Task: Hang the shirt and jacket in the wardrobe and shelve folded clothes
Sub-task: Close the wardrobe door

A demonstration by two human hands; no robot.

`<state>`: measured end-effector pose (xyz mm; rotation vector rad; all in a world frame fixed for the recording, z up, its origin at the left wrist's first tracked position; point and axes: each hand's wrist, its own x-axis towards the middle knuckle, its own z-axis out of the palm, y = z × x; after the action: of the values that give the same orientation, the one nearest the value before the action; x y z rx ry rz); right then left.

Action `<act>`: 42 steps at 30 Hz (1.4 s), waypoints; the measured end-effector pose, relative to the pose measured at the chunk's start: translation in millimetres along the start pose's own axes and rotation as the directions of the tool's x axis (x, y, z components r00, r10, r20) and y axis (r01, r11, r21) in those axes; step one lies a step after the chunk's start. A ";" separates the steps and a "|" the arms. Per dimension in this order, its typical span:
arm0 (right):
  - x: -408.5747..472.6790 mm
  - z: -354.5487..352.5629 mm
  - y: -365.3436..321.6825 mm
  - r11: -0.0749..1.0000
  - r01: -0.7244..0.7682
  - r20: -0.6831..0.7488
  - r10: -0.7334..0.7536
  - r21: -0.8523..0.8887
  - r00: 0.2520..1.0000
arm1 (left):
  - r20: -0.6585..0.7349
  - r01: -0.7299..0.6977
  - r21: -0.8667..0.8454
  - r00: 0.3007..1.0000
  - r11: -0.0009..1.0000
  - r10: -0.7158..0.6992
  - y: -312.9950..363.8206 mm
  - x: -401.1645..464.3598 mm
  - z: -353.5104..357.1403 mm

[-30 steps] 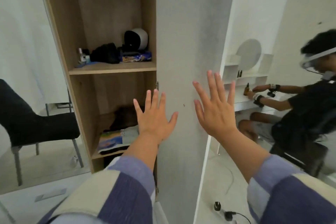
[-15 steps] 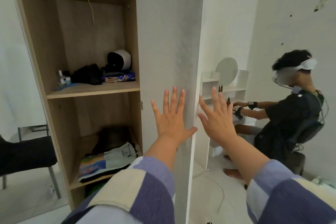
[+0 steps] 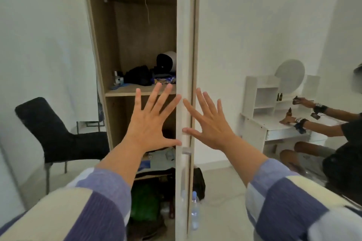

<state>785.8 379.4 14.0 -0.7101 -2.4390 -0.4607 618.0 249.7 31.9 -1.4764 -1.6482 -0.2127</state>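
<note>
The wooden wardrobe [image 3: 101, 49] stands open ahead, its white door [image 3: 183, 45] seen edge-on in the middle of the view. My left hand [image 3: 150, 123] is raised with fingers spread, left of the door edge, in front of the shelves. My right hand [image 3: 209, 123] is spread too, right of the door edge, thumb near it. Neither hand holds anything. Folded clothes [image 3: 156, 160] lie on the lower shelf. Dark clothes [image 3: 138, 77] and a black and white round object [image 3: 166, 60] sit on the upper shelf [image 3: 125, 93].
A black chair [image 3: 56, 137] stands to the left. A water bottle [image 3: 195, 211] and a dark bag [image 3: 198, 182] sit on the floor by the door. At the right, another person [image 3: 333, 154] sits at a white dressing table [image 3: 274, 115] with a round mirror.
The view has swung so the door now appears edge-on instead of broad. Both hands stayed raised and spread, now on either side of the door edge. The chair is back in view.
</note>
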 end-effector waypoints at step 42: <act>363.4 216.7 -164.6 0.998 -0.036 -0.143 0.028 -0.053 0.989 | 0.212 0.271 0.115 0.933 0.956 -0.290 -330.9 34.2 259.5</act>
<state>345.0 486.6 31.2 -0.7132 -2.2865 -0.5498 208.1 349.2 38.7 -1.2323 -2.0300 -0.1324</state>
